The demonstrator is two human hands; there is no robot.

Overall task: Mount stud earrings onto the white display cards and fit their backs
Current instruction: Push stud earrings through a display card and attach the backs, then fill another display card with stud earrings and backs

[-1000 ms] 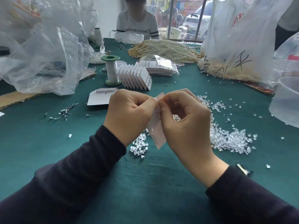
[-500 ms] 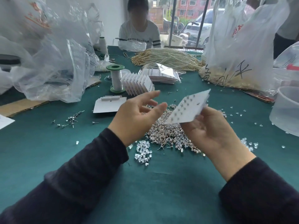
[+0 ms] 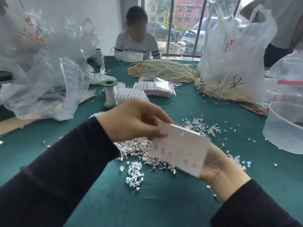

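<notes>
Green surface (image 3: 164, 203) carries loose studs (image 3: 136, 148), backs (image 3: 134, 175). Left hand (image 3: 131, 122) pinches card (image 3: 180, 148) corner; right hand (image 3: 218, 171) holds its lower edge. Risk: tilt may shed unbacked studs.

Long sleeves on both arms, dark navy going on black, soft slightly fuzzy fabric. The left sleeve (image 3: 57, 169), left of the white display card (image 3: 180, 149), wrinkles into folds and ends in a plain cuff. The right sleeve (image 3: 255, 207), below the card, looks the same. The left hand (image 3: 131, 118) and right hand (image 3: 218, 169) are bare.
</notes>
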